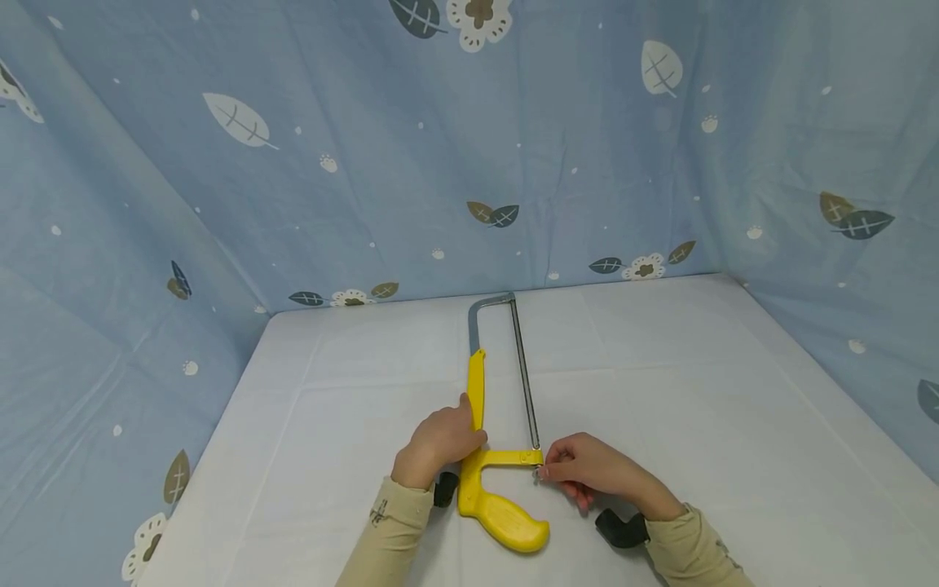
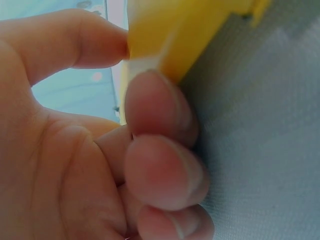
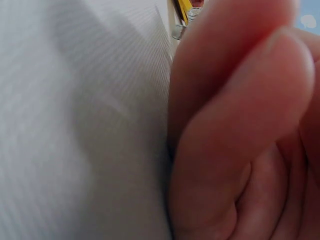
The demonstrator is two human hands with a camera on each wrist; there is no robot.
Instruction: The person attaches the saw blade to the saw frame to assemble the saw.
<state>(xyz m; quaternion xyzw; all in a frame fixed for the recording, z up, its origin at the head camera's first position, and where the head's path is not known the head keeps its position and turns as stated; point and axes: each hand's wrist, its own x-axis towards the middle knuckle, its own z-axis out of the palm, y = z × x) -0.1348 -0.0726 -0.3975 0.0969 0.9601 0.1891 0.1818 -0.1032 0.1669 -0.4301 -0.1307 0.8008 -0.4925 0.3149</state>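
On the table (image 1: 352, 424) lies the hacksaw (image 1: 508, 457), left hand (image 1: 440, 444) with fingers (image 2: 165, 170) curled round its yellow frame (image 1: 477, 379), right hand (image 1: 590, 467) pinching the end fitting (image 1: 538, 474), so steady bracing and small turns seem best.

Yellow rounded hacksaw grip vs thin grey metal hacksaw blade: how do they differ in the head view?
The yellow rounded grip is thick and curved; the thin grey metal blade is narrow and straight. The grip is shorter than the blade. Both are parts of one hacksaw.
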